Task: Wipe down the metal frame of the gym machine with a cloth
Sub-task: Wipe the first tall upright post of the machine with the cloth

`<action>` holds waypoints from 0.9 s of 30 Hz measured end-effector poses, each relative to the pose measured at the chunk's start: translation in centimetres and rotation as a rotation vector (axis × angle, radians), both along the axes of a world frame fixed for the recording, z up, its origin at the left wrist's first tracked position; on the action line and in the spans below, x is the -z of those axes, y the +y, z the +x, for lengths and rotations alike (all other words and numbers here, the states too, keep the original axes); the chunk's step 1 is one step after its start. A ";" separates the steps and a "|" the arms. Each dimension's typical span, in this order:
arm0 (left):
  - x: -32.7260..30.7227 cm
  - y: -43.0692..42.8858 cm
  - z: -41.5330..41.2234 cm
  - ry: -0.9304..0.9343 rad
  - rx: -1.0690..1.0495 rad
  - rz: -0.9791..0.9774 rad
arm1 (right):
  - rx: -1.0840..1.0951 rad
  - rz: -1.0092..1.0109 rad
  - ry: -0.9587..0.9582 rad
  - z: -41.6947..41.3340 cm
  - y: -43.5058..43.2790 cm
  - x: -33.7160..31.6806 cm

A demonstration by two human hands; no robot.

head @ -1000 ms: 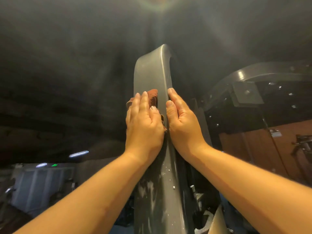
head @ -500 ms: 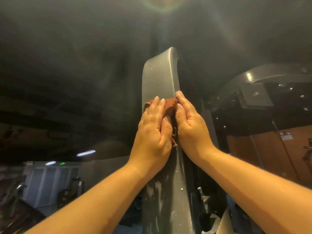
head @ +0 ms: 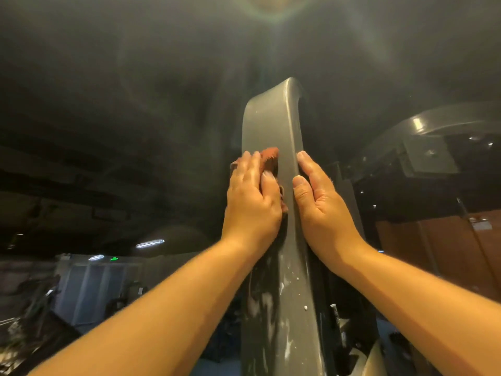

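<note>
A tall grey metal frame post (head: 271, 123) of the gym machine rises in front of me and curves away at its top. My left hand (head: 252, 202) presses a reddish-brown cloth (head: 271, 158) flat against the post's left face, fingers laid over the cloth. Only the cloth's upper edge and a bit by my thumb show. My right hand (head: 320, 202) rests on the post's right edge with straight fingers. White smears and drops mark the post lower down (head: 284, 308).
A second curved grey frame arm with a bolted plate (head: 428, 156) stands to the right. Behind it is a brown wooden wall (head: 447, 253). A dark ceiling fills the top. Dim gym equipment and lit windows (head: 89, 289) lie far left below.
My left hand has slid the cloth to the left on the post, away from my right hand, leaving a gap of bare metal between them. The camera view has shifted slightly.
</note>
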State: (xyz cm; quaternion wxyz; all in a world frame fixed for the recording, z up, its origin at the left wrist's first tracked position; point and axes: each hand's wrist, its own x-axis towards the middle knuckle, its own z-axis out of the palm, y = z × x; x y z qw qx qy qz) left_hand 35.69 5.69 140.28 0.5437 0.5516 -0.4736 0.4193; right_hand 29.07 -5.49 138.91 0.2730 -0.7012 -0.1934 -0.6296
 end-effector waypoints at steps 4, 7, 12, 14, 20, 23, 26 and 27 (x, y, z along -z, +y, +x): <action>-0.6 0.1 -0.6 0.042 0.059 -0.005 | 0.026 -0.026 0.031 -0.7 -0.1 -0.2; 3.3 0.5 -0.1 -0.134 0.057 0.012 | 0.002 -0.032 0.049 -0.8 -0.3 -0.3; 3.1 0.7 1.9 -0.115 0.021 0.018 | -0.035 0.006 0.051 -0.3 0.2 0.0; 1.9 0.1 0.9 -0.005 0.003 -0.032 | -0.037 0.009 0.043 -0.2 0.1 0.0; 7.5 -0.5 -2.0 -0.183 0.020 0.086 | -0.105 0.001 0.025 0.0 -0.4 0.2; 6.6 0.5 1.0 -0.214 -0.008 0.110 | -0.103 -0.001 0.028 -0.1 -0.4 0.4; 3.7 0.5 1.5 -0.022 0.028 0.018 | -0.051 -0.009 0.027 -0.1 -0.2 0.4; 3.5 0.2 1.2 0.041 0.027 -0.001 | -0.035 -0.014 0.025 -0.1 -0.2 0.4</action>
